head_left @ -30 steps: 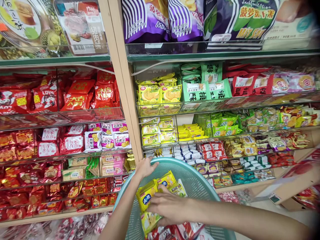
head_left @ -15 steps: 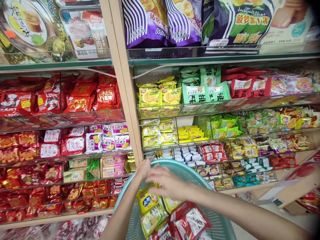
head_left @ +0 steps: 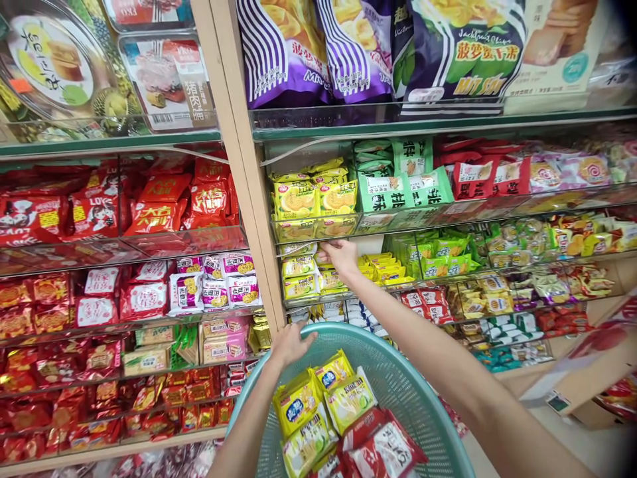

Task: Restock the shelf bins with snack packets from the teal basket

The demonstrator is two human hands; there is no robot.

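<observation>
A teal plastic basket (head_left: 423,385) hangs in front of the shelves, gripped at its far rim by my left hand (head_left: 290,345). Inside lie yellow lemon snack packets (head_left: 306,445) and red-and-white packets (head_left: 385,455). My right hand (head_left: 342,257) reaches over the basket into a shelf compartment. Its fingers are bent and closed on a yellow lemon snack packet at the top of a stack, mostly hidden by the hand. Other yellow lemon packets (head_left: 300,287) stand stacked just left of those fingers.
A wooden upright (head_left: 251,192) divides the two shelf units. Clear plastic lips front the compartments. Yellow lemon cakes (head_left: 297,199) and green packets (head_left: 430,188) sit on the shelf above my right hand. Red packets (head_left: 159,209) fill the left unit.
My right hand has moved from above the packets in the basket up to the shelf stack. My left hand stays at the basket rim. The view has shifted slightly.
</observation>
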